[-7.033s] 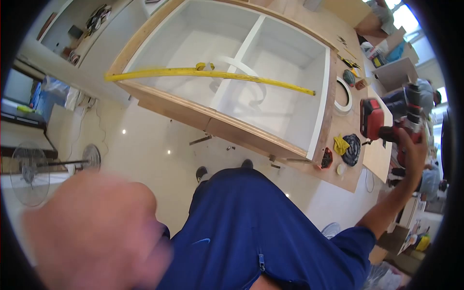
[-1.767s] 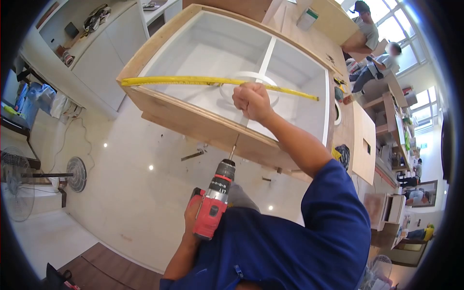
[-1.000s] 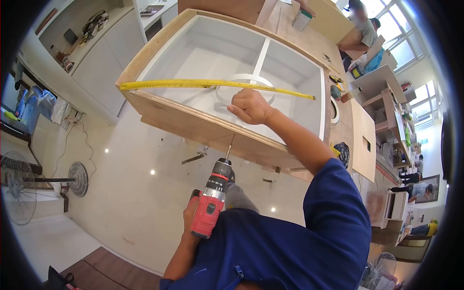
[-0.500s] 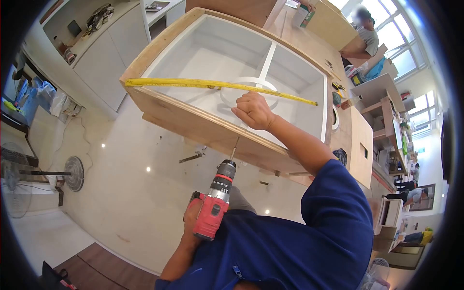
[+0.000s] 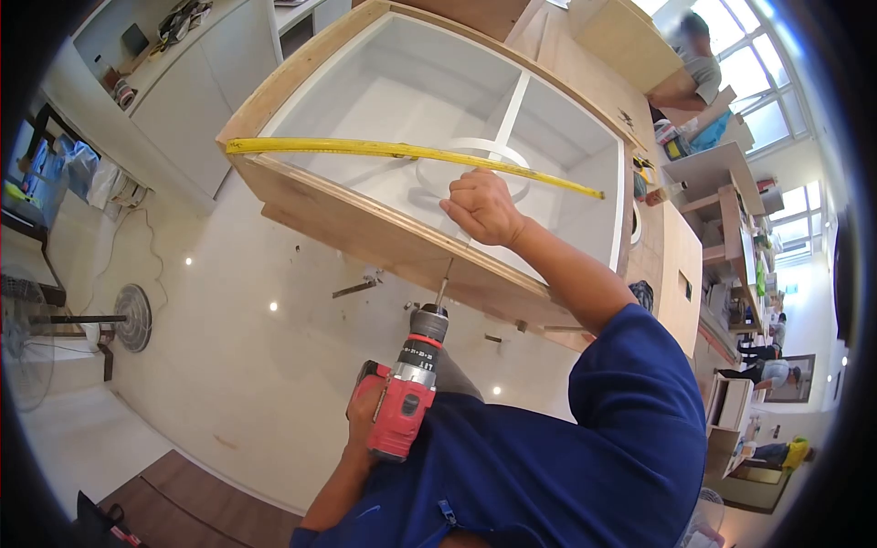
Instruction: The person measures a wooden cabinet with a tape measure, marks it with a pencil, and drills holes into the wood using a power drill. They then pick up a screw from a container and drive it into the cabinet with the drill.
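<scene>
My left hand (image 5: 365, 406) is wrapped round the grip of a red cordless drill (image 5: 402, 411). The drill points up and away from me, and the tip of its long bit (image 5: 446, 281) is at the near plywood side of a cabinet box (image 5: 393, 228). My right hand (image 5: 484, 208) is closed in a fist over the near edge of the box, in front of the white divider (image 5: 510, 114); what its fingers hold is hidden. A yellow measuring tape blade (image 5: 347, 148) stretches across the open box, just beyond my right knuckles. Behind the tape lies a white ring (image 5: 457, 146).
A standing fan (image 5: 134, 318) is on the pale floor at left, with small metal pieces (image 5: 356, 288) lying below the box. Plywood boards and a bottle (image 5: 667, 192) are at right. A person (image 5: 699, 68) works beyond the box; others are far right.
The view has shifted slightly, with the box and floor moving a little left in it. Both hands and the drill keep nearly the same positions.
</scene>
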Motion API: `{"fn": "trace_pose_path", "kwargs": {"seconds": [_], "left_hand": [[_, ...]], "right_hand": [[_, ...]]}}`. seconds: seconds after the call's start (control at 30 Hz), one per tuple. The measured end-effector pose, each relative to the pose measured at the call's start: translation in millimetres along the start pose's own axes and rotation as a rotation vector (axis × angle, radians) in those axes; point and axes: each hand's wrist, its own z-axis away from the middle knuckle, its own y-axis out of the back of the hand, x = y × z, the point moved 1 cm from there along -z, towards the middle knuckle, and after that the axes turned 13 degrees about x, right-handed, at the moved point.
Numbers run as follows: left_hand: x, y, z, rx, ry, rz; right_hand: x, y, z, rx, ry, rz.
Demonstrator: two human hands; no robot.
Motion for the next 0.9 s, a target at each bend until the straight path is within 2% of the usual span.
{"fn": "trace_pose_path", "kwargs": {"seconds": [0.27,0.47,0.67,0.77,0.9], "left_hand": [[5,-3,-5,0.005,0.091,0.031],[9,-7,-10,0.012,0.049,-0.068],[15,-9,-20,0.014,0.078,-0.04],[6,-10,-21,-0.006,-0.033,-0.08],[8,-12,-22,0.022,0.006,-0.102]], "right_hand": [[0,-1,1,0.008,0.012,0.0],[1,0,2,0.019,0.021,-0.004],[3,0,3,0.024,0.019,-0.019],[4,-1,4,0.021,0.021,-0.019],[5,-3,4,0.018,0.006,-0.013]]}}
